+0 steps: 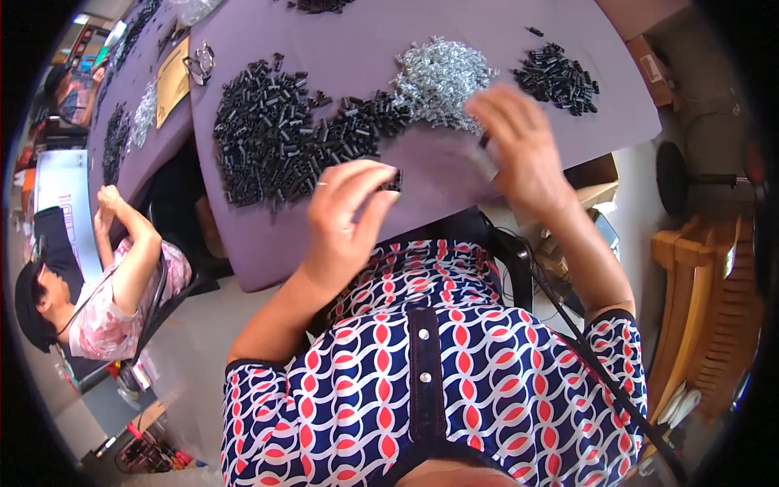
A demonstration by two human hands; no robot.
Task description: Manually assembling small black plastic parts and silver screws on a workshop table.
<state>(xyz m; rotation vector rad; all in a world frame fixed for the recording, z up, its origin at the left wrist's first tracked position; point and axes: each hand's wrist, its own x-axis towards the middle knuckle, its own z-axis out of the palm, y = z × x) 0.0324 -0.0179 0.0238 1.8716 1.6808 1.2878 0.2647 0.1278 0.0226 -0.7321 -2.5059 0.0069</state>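
My left hand [347, 213] is closed, pinching a small black cylindrical part [393, 180] between thumb and fingers just above the table. A ring is on one of its fingers. My right hand [523, 150], smeared by motion, is over the table at the lower right of a pile of small shiny silver parts [442, 79]. Something dark shows under its fingers, too blurred to make out. To the left spreads a large heap of black cylindrical parts [268, 134], which reaches the silver pile. A smaller pile of black pieces [558, 79] lies to the right.
The purple-grey tabletop [430, 174] carries all the piles. At left, a second table holds a yellow envelope [173, 81], a pair of glasses [199, 63] and more parts. Another person [122, 284] sits beside it. Wooden furniture [698, 300] stands at the right.
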